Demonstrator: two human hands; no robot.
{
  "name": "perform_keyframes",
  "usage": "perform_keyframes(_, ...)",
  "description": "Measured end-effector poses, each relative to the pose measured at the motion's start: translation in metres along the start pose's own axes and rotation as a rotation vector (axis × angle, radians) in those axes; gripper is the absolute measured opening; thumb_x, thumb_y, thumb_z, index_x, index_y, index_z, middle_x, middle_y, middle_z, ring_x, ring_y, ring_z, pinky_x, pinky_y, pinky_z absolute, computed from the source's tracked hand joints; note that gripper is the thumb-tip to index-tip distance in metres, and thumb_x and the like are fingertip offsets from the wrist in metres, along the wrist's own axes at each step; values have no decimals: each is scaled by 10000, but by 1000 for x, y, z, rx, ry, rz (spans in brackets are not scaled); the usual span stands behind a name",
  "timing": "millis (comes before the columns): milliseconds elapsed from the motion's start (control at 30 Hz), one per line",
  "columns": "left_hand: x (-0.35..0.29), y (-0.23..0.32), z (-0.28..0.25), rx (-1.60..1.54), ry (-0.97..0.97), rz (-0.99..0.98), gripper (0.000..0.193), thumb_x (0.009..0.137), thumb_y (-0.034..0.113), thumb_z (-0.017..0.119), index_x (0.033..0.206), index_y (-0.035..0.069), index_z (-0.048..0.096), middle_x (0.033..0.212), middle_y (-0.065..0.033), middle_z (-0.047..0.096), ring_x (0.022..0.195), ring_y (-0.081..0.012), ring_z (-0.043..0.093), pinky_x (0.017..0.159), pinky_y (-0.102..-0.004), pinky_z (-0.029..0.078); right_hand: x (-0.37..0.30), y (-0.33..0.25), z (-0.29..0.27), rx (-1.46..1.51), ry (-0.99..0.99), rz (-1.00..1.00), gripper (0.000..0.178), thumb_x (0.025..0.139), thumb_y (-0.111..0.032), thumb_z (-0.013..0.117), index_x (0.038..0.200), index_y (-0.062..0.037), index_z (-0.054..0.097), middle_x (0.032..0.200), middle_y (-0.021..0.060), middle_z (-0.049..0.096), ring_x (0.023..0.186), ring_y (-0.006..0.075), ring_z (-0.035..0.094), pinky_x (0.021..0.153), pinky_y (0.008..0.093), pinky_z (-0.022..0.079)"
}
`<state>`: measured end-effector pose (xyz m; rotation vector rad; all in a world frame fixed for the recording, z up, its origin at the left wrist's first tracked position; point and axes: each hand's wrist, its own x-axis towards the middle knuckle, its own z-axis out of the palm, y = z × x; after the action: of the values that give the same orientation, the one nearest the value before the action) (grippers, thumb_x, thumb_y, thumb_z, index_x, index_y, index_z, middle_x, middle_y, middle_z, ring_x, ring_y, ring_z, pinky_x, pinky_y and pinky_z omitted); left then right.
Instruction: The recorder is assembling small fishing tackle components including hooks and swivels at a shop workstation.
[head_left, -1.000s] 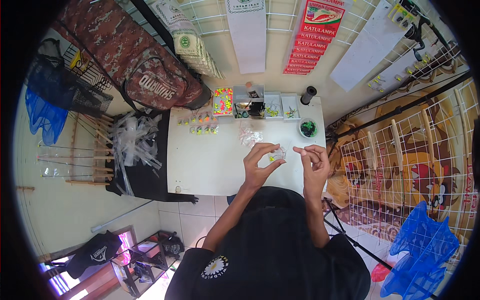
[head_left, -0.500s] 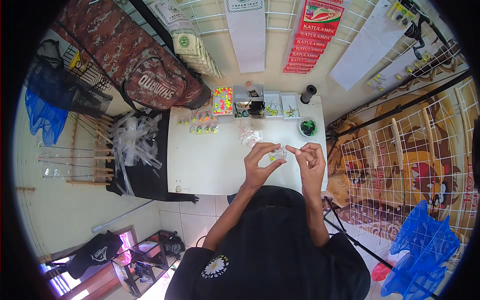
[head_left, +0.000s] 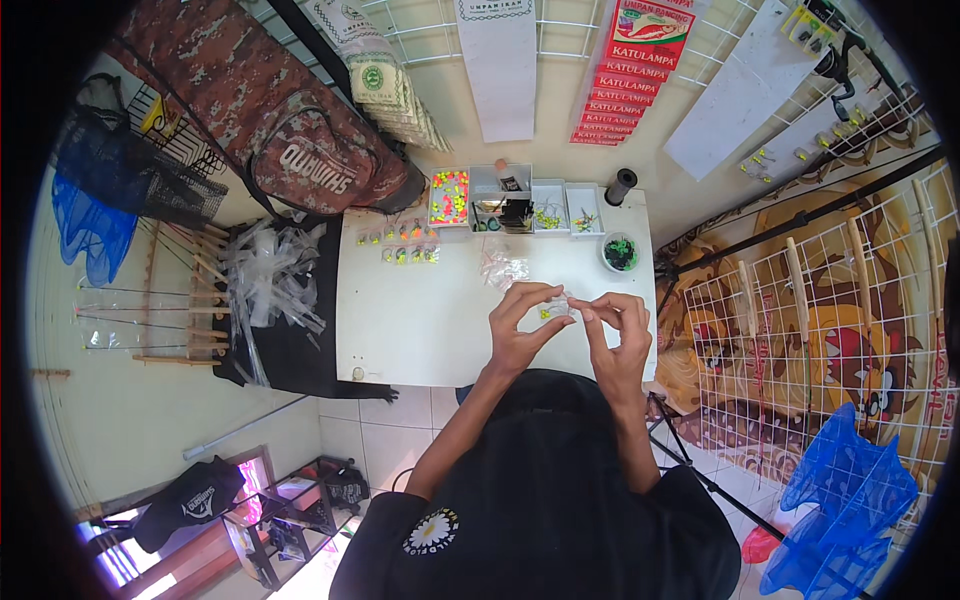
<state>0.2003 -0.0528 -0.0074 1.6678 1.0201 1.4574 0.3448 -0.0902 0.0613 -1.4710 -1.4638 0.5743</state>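
Above the white table (head_left: 430, 330), a small clear plastic bag (head_left: 558, 311) with a yellow-green piece inside is held up between my hands. My left hand (head_left: 516, 328) curves round it, index finger at the top edge and thumb at the bottom. Thumb and index finger of my right hand (head_left: 622, 335) meet at the bag's right edge in a pinch. Farther back lie clear plastic bags with reddish print (head_left: 502, 265). Rows of small packed bags with coloured pieces (head_left: 410, 255) lie at the far left of the table.
Along the back edge stand a white box of bright beads (head_left: 449, 190), a grey organiser (head_left: 487, 180), white trays (head_left: 550, 200), a black cylinder (head_left: 621, 186) and a round tub of green and black pieces (head_left: 619, 252). A tripod leg (head_left: 700, 480) stands at the right.
My right hand has moved left, and its finger and thumb have come together at the edge of the plastic bag. My left hand keeps its hold.
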Motion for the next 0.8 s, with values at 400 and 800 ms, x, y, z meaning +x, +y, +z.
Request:
perform_keyframes(400,1,4,1,78,-35,100,411,673,77,821,1062,46,692,968,-84,651,881,-221,611,761,-320,491,-1,5,1,-97,-107,-131,308,943,-219,576,1131,0,470,886,89,701,934,249,494,871,380,350)
perform_keyframes(800,-2,5,-1,45,-26,71,441,656,101,841,1066,41,691,969,-82,653,876,-220,615,752,-320,495,0,8,-14,169,-65,-78,312,1002,-264,465,1165,-1,427,976,93,688,877,234,503,838,365,393)
